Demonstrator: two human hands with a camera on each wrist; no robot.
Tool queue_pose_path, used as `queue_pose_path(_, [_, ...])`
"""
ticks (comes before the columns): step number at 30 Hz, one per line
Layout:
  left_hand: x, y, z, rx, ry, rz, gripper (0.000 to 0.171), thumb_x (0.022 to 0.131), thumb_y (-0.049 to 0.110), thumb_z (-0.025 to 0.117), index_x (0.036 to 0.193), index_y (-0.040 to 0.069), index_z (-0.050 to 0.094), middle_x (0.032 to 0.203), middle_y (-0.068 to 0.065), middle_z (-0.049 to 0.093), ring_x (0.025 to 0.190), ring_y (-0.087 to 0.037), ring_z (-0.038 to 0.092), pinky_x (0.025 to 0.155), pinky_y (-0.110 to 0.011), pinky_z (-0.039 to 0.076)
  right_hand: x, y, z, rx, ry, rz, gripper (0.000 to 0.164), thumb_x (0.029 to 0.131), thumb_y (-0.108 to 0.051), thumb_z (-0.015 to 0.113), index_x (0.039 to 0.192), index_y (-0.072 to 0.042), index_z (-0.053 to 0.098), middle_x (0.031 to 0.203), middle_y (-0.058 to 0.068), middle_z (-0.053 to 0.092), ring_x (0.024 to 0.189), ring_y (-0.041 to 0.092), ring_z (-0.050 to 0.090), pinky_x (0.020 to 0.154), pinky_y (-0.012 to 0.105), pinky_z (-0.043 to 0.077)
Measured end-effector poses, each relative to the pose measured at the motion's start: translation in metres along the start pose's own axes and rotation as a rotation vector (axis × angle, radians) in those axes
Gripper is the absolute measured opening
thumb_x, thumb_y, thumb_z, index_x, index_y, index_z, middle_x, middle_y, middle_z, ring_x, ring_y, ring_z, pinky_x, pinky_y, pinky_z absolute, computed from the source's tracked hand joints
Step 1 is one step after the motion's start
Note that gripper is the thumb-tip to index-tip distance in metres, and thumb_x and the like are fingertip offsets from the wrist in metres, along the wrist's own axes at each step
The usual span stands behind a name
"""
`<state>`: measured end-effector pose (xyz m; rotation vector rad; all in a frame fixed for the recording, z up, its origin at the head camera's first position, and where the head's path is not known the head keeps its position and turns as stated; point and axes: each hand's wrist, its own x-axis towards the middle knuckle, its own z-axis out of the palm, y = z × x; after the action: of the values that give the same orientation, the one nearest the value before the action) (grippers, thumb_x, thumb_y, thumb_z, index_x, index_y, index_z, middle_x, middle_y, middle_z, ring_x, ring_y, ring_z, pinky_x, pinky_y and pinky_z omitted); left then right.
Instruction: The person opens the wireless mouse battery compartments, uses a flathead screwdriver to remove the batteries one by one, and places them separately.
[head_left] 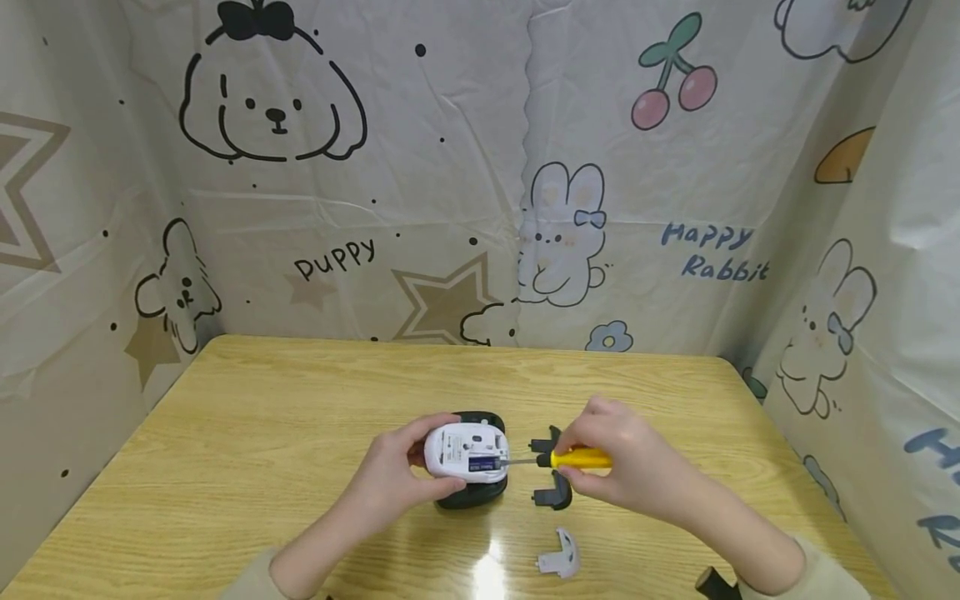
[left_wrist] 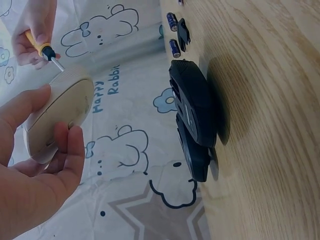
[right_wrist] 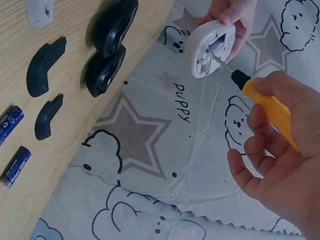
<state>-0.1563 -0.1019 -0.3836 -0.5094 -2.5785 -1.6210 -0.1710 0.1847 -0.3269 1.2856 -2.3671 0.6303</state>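
Observation:
My left hand (head_left: 393,467) grips a white computer mouse (head_left: 442,457) by its sides, underside up, above the table. Its battery slot is uncovered, with a dark blue battery (head_left: 482,464) inside. In my right hand (head_left: 630,454) is a screwdriver with a yellow handle (head_left: 588,458), pinched between thumb and fingers. Its metal shaft (right_wrist: 223,64) reaches into the mouse's battery slot, and the tip is at the battery's end. From the left wrist view, the smooth top of the white mouse (left_wrist: 57,112) faces the camera, hiding the screwdriver's tip.
Two black mice (left_wrist: 192,105) lie on the wooden table (head_left: 300,417) beneath the held one. To their right are two black covers (head_left: 557,493) and a white cover (head_left: 564,557). Two blue batteries (right_wrist: 17,165) lie beside the black covers. A printed curtain (head_left: 450,167) surrounds the table.

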Motion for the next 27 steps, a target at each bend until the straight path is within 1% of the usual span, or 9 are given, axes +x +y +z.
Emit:
queue_pose_path(2, [0.000,0.001,0.001,0.019,0.009,0.007,0.064,0.064,0.013,0.087,0.122,0.016,0.061,0.104,-0.008,0.066,0.072,-0.008,0.061,0.065,-0.027,0.055,0.001,-0.003,0.001,-0.033,-0.002,-0.023,0.023,0.066,-0.012,0.082,0.083,-0.018,0.068,0.080,-0.012,0.059,0.073,0.003,0.046,0.061,0.009,0.044])
queue_pose_path(5, [-0.001,0.002,0.002,0.045,0.018,0.018,0.065,0.063,0.011,0.087,0.122,0.016,0.061,0.103,-0.007,0.066,0.072,-0.008,0.061,0.065,-0.024,0.054,0.002,-0.007,0.001,-0.071,-0.004,-0.058,0.023,0.065,-0.012,0.082,0.081,-0.018,0.067,0.078,-0.012,0.058,0.072,0.002,0.044,0.060,0.009,0.042])
queue_pose_path(11, [-0.002,0.002,0.006,0.103,0.013,0.077,0.065,0.061,0.009,0.087,0.121,0.013,0.062,0.105,-0.009,0.068,0.071,-0.008,0.062,0.063,-0.020,0.054,0.005,-0.015,0.002,-0.147,-0.017,-0.158,0.023,0.064,-0.012,0.081,0.080,-0.018,0.064,0.073,-0.012,0.053,0.069,0.004,0.041,0.063,0.019,0.042])
queue_pose_path(14, [-0.002,0.002,0.008,0.122,0.012,0.106,0.065,0.060,0.009,0.088,0.120,0.011,0.063,0.108,-0.011,0.068,0.073,-0.007,0.064,0.064,-0.019,0.055,0.005,-0.019,0.002,-0.189,-0.040,-0.183,0.024,0.065,-0.014,0.082,0.079,-0.018,0.063,0.072,-0.012,0.052,0.070,0.005,0.041,0.065,0.022,0.043])
queue_pose_path(18, [-0.003,0.001,0.010,0.124,0.028,0.135,0.065,0.059,0.008,0.088,0.119,0.009,0.063,0.109,-0.012,0.068,0.074,-0.009,0.065,0.065,-0.020,0.055,0.005,-0.020,0.005,-0.213,-0.045,-0.193,0.024,0.066,-0.015,0.082,0.079,-0.017,0.062,0.072,-0.011,0.052,0.070,0.005,0.041,0.065,0.022,0.043])
queue_pose_path(20, [-0.003,0.001,0.011,0.111,0.039,0.141,0.065,0.059,0.007,0.088,0.119,0.008,0.063,0.109,-0.012,0.068,0.074,-0.009,0.065,0.065,-0.020,0.055,0.005,-0.018,0.007,-0.199,-0.031,-0.200,0.025,0.065,-0.014,0.082,0.079,-0.017,0.062,0.072,-0.011,0.052,0.070,0.006,0.041,0.064,0.021,0.041])
queue_pose_path(22, [-0.003,-0.001,0.011,0.091,0.048,0.141,0.065,0.058,0.007,0.088,0.119,0.008,0.063,0.109,-0.012,0.068,0.075,-0.009,0.065,0.065,-0.020,0.055,0.003,-0.014,0.009,-0.148,-0.018,-0.193,0.026,0.064,-0.011,0.082,0.080,-0.017,0.062,0.073,-0.011,0.052,0.069,0.005,0.040,0.062,0.016,0.040])
queue_pose_path(24, [-0.003,-0.002,0.011,0.064,0.050,0.140,0.066,0.058,0.006,0.088,0.119,0.008,0.064,0.110,-0.012,0.068,0.077,-0.010,0.066,0.066,-0.020,0.056,0.001,-0.008,0.011,-0.071,-0.004,-0.189,0.027,0.063,-0.007,0.081,0.081,-0.016,0.063,0.075,-0.010,0.053,0.070,0.004,0.041,0.061,0.010,0.039])
queue_pose_path(27, [-0.003,-0.006,0.010,0.008,0.042,0.115,0.065,0.059,0.007,0.088,0.119,0.010,0.064,0.112,-0.013,0.067,0.079,-0.010,0.067,0.068,-0.022,0.056,-0.002,0.002,0.012,0.057,0.006,-0.167,0.029,0.063,-0.001,0.080,0.083,-0.015,0.064,0.078,-0.007,0.054,0.070,0.003,0.045,0.059,0.004,0.039])
